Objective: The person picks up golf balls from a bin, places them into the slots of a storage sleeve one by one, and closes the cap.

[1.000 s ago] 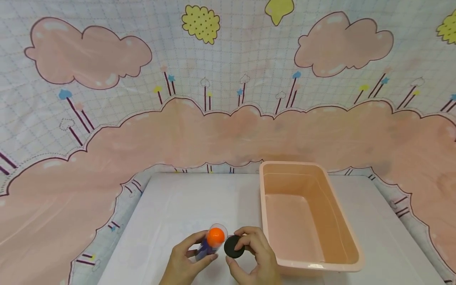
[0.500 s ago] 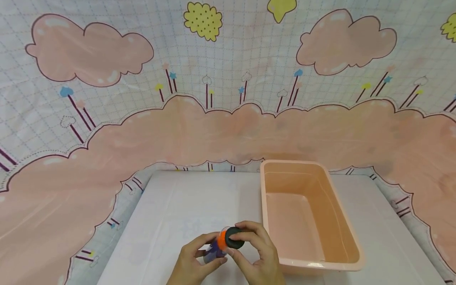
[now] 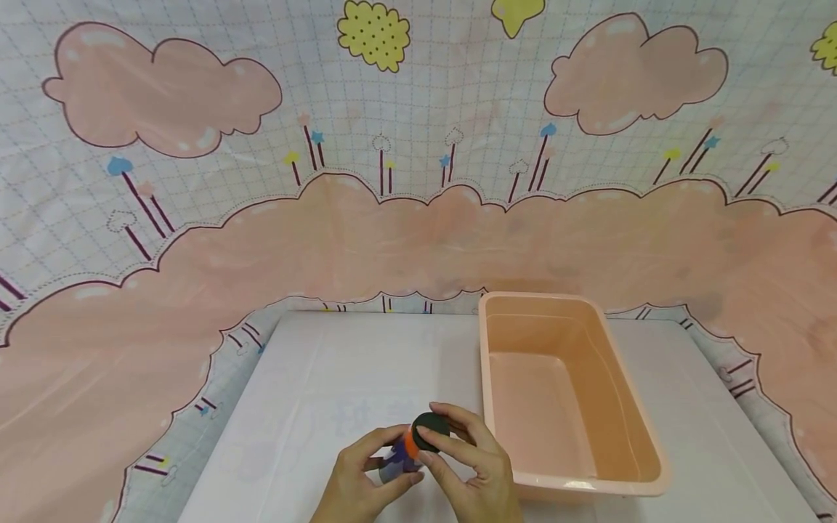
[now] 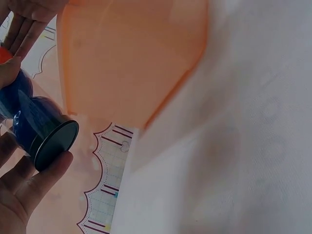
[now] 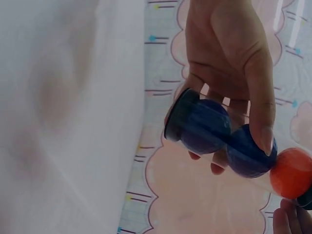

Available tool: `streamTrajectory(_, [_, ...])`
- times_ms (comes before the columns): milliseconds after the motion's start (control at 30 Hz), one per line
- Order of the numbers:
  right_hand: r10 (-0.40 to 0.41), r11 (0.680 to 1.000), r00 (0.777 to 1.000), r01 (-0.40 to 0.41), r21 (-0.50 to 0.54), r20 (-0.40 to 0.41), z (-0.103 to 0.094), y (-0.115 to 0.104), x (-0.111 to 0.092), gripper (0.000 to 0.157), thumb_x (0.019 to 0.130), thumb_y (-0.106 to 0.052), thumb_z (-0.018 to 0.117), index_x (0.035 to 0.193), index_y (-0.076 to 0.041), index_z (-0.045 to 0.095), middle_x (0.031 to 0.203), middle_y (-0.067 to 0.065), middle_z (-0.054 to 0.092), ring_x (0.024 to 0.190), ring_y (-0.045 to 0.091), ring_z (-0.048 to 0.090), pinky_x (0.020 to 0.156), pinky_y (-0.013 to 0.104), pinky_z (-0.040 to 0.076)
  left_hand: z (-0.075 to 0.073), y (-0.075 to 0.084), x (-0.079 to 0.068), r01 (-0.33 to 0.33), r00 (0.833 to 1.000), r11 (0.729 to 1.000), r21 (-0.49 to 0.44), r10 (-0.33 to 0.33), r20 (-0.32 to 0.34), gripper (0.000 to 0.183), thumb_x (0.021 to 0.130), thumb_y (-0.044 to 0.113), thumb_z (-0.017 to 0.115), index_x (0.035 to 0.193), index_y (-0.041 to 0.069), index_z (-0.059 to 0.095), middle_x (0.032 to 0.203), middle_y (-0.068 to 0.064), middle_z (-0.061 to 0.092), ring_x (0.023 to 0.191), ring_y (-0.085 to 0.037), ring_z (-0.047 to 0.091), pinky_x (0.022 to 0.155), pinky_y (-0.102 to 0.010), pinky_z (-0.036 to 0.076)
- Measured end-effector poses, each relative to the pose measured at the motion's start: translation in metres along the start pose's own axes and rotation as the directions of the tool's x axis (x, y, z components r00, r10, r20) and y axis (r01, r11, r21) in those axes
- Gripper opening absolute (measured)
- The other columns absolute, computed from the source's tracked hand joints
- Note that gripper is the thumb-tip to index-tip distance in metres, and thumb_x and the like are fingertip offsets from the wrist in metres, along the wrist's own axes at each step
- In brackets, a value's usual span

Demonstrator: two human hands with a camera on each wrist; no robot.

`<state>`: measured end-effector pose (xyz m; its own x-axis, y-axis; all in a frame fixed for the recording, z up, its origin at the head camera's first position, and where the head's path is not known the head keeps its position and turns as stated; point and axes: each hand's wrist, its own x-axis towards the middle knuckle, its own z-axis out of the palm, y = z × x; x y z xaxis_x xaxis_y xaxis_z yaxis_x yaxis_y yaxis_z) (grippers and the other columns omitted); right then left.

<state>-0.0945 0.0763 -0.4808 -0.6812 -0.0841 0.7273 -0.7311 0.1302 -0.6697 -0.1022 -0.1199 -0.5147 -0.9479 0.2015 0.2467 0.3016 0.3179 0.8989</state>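
My left hand grips a clear plastic tube between thumb and fingers. Inside it, in the right wrist view, sit two dark blue balls and an orange ball in a row. A black end piece closes the tube's lower end. My right hand holds a round black cap over the upper end, beside the orange ball, with an index finger lying across its top. The tube is tilted, its capped top toward the right hand.
A peach plastic basin stands on the white table, just right of the hands. Behind and around the table hangs a cloth printed with pink clouds.
The right hand has brought the black cap from beside the tube onto its open end, over the orange ball. The left hand and tube have shifted slightly right.
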Motion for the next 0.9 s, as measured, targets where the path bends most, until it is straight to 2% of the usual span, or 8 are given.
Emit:
streamTrajectory(200, [-0.003, 1.0, 1.0, 0.003, 0.024, 0.0, -0.002, 0.004, 0.0, 0.039, 0.085, 0.013, 0.076, 0.121, -0.001, 0.076, 0.134, 0.023, 0.065, 0.114, 0.021, 0.07, 0.097, 0.022, 0.057, 0.004, 0.002, 0.002, 0.015, 1.0, 1.0, 0.006, -0.015, -0.011, 0.056, 0.081, 0.029, 0.09, 0.132, 0.034, 0.067, 0.123, 0.011, 0.073, 0.108, -0.012, 0.071, 0.078, -0.023, 0.06])
streamTrajectory(333, [0.005, 1.0, 1.0, -0.005, 0.028, -0.002, -0.004, 0.005, 0.0, 0.039, 0.085, 0.014, 0.074, 0.121, -0.001, 0.075, 0.134, 0.022, 0.066, 0.113, 0.02, 0.071, 0.096, 0.022, 0.058, 0.006, 0.002, 0.003, -0.006, 1.0, 1.0, 0.013, 0.006, -0.021, 0.057, 0.081, 0.029, 0.09, 0.133, 0.032, 0.067, 0.12, 0.011, 0.073, 0.104, -0.012, 0.072, 0.077, -0.024, 0.061])
streamTrajectory(433, [0.011, 0.999, 1.0, -0.011, 0.032, -0.002, -0.005, 0.005, 0.001, 0.038, 0.086, 0.014, 0.074, 0.121, -0.001, 0.075, 0.134, 0.021, 0.066, 0.114, 0.019, 0.071, 0.095, 0.022, 0.058, 0.007, 0.001, 0.004, -0.044, 0.998, 0.999, 0.023, 0.045, -0.035, 0.058, 0.082, 0.029, 0.09, 0.135, 0.031, 0.068, 0.12, 0.011, 0.074, 0.103, -0.012, 0.072, 0.076, -0.025, 0.062])
streamTrajectory(500, [0.016, 0.999, 1.0, -0.016, 0.04, -0.004, -0.005, 0.005, 0.001, 0.038, 0.086, 0.014, 0.074, 0.121, -0.001, 0.076, 0.135, 0.02, 0.066, 0.115, 0.018, 0.071, 0.095, 0.022, 0.058, 0.008, -0.001, 0.005, -0.091, 0.995, 0.995, 0.04, 0.093, -0.045, 0.058, 0.082, 0.028, 0.089, 0.136, 0.029, 0.067, 0.121, 0.009, 0.074, 0.101, -0.01, 0.072, 0.074, -0.026, 0.062])
streamTrajectory(667, [0.019, 0.997, 1.0, -0.019, 0.072, -0.005, -0.005, 0.006, 0.0, 0.039, 0.086, 0.015, 0.073, 0.122, -0.001, 0.075, 0.136, 0.022, 0.065, 0.116, 0.018, 0.071, 0.092, 0.024, 0.06, 0.01, -0.003, 0.006, -0.214, 0.974, 0.974, 0.077, 0.219, -0.064, 0.058, 0.084, 0.026, 0.087, 0.138, 0.023, 0.066, 0.121, 0.005, 0.074, 0.099, -0.008, 0.072, 0.072, -0.026, 0.062])
streamTrajectory(900, [0.009, 0.998, 1.0, -0.007, 0.067, -0.023, -0.004, 0.008, 0.0, 0.04, 0.087, 0.016, 0.071, 0.124, 0.0, 0.073, 0.142, 0.025, 0.062, 0.126, 0.025, 0.067, 0.097, 0.026, 0.057, 0.013, -0.002, 0.009, -0.254, 0.961, 0.963, 0.087, 0.262, -0.093, 0.058, 0.084, 0.025, 0.087, 0.138, 0.021, 0.067, 0.123, 0.004, 0.074, 0.102, -0.01, 0.073, 0.074, -0.027, 0.063])
